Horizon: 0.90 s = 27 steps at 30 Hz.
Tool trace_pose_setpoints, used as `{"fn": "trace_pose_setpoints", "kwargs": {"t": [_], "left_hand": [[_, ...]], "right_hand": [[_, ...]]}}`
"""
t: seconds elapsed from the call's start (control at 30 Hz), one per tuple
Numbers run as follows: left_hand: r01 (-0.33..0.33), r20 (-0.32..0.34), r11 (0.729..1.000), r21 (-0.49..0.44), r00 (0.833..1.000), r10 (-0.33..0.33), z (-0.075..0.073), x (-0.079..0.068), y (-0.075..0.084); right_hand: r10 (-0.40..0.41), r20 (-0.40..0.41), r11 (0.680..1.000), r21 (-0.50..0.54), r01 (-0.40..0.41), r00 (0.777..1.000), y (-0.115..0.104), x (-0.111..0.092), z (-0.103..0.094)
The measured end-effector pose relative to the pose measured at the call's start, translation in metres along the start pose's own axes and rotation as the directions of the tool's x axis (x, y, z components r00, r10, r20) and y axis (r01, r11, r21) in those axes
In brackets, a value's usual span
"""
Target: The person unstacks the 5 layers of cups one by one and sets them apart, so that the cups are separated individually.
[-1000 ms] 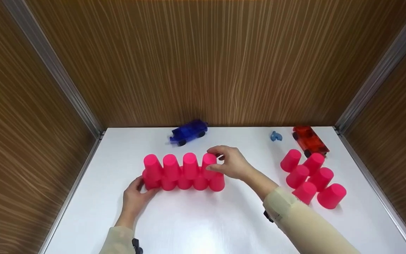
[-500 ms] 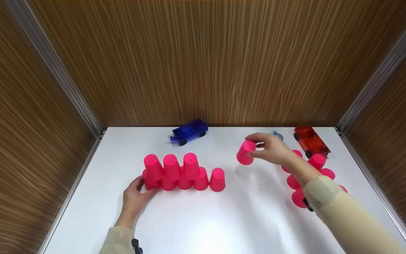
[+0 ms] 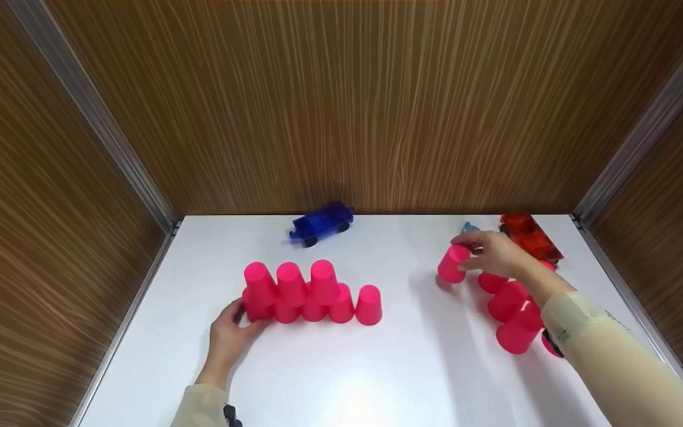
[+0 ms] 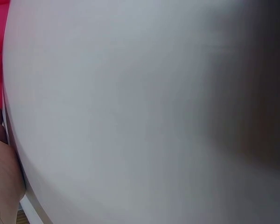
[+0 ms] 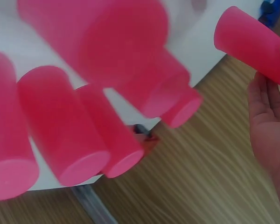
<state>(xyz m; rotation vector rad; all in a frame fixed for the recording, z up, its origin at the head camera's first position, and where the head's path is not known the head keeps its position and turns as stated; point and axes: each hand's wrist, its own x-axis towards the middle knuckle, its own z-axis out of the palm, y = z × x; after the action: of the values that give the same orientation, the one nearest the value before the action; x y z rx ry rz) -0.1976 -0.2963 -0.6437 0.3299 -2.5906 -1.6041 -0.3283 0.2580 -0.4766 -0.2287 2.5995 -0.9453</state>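
My left hand grips the leftmost lower pink cup of a row, thumb in front and fingers behind. Several upside-down cups stand in that row, and three more rest on top, among them an upper cup. In the left wrist view only part of the hand shows at the edge. Off to the right, my right hand pinches an upside-down pink cup by its sides, seemingly just over the table. The right wrist view shows this held cup in the fingers.
Several pink cups cluster at the right, partly hidden by my right arm. A blue toy car lies at the back, a red toy car at the back right. A small light-blue piece sits behind my right hand. Wood-grain panels enclose the white table.
My right hand has lifted the rightmost upper cup off the row and carried it right, towards the cluster. Its lower end has come down closer to the table. My left hand stays put.
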Motion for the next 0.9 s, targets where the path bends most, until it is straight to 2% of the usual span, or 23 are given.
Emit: {"fn": "trace_pose_setpoints", "kwargs": {"t": [0.1,0.37,0.63,0.9], "left_hand": [[0.005,-0.004,1.0,0.0,1.0,-0.005,0.0,-0.001,0.0],[0.01,-0.014,1.0,0.018,1.0,-0.01,0.001,-0.002,0.001],[-0.015,-0.024,1.0,0.008,1.0,0.015,0.001,-0.001,0.001],[-0.027,-0.033,1.0,0.009,0.999,0.027,0.002,-0.001,0.0]], "right_hand": [[0.019,0.017,0.999,-0.033,-0.018,1.0,0.006,0.003,-0.002],[0.001,0.047,0.989,-0.146,0.006,0.999,0.012,0.012,-0.003],[-0.007,0.052,0.989,-0.15,0.015,0.999,0.018,0.018,0.005],[0.033,0.046,0.99,-0.137,-0.027,0.998,0.023,0.02,0.008]]}}
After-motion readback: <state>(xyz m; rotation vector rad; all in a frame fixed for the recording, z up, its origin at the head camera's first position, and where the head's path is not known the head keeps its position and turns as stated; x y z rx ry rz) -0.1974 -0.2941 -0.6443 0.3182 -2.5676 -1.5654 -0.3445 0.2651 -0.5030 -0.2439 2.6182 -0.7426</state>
